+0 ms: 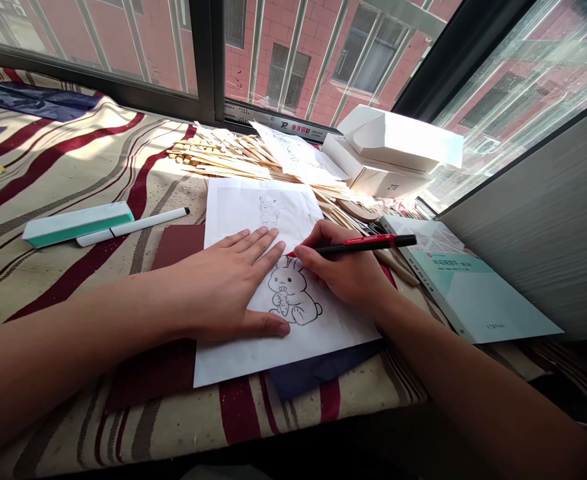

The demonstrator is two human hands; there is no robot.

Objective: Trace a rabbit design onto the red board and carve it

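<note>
- Your left hand [238, 283] is lying open and palm down, its spread fingers pressing on the white paper [240, 360].
- Your right hand [348, 270] is gripping the black and red pen [373, 243], whose tip is pointing at the top of the rabbit drawing [293, 293].
- The paper is resting near the table's [173, 427] near edge, overlapping a brown sheet [178, 247] and a dark blue sheet [318, 373]; a smaller drawing [270, 210] is showing on its far part.
- Toward the far right corner, a white box [398, 177] marked ZTE is standing with its raised upper part tilting; its inside is staying out of your view.
- Thin wooden sticks [223, 160] are lying loose, outside the box, along the far edge.
- Toward the left edge, a white and teal case [78, 223] is sitting beside a white marker [143, 223]; you are not seeing inside the case.
- A pale green book [478, 287] is lying along the right edge.
</note>
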